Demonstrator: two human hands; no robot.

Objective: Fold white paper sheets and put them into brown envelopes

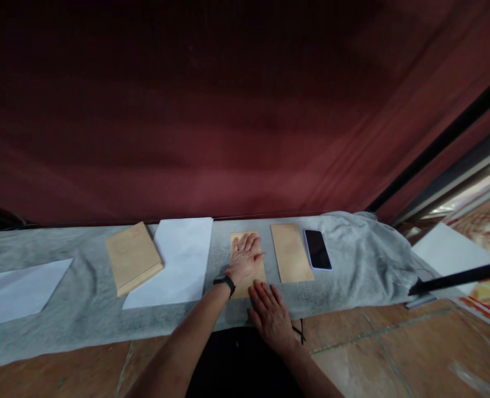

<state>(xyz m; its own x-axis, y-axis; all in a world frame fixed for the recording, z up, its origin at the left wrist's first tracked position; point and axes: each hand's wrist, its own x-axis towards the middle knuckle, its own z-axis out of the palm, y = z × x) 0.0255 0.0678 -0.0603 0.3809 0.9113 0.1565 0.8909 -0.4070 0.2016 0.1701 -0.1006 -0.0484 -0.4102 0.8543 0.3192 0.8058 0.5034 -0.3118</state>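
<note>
grey felt-like cloth [83, 309]: matt, faintly fuzzy, creased | tan flat paper envelope [262, 272] at the cloth's middle: matt, smooth | white paper sheet [174, 260] on the cloth's left half: matt, smooth | black slab phone [317, 249] on the cloth's right: glossy, likely glass | dark red curtain [228, 110] behind the cloth: matt woven fabric

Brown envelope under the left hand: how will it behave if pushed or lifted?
The brown envelope looks thin and flat, so probably light and floppy when lifted. Lying on the grey cloth, it may drag or bunch the fabric rather than slide.
</note>
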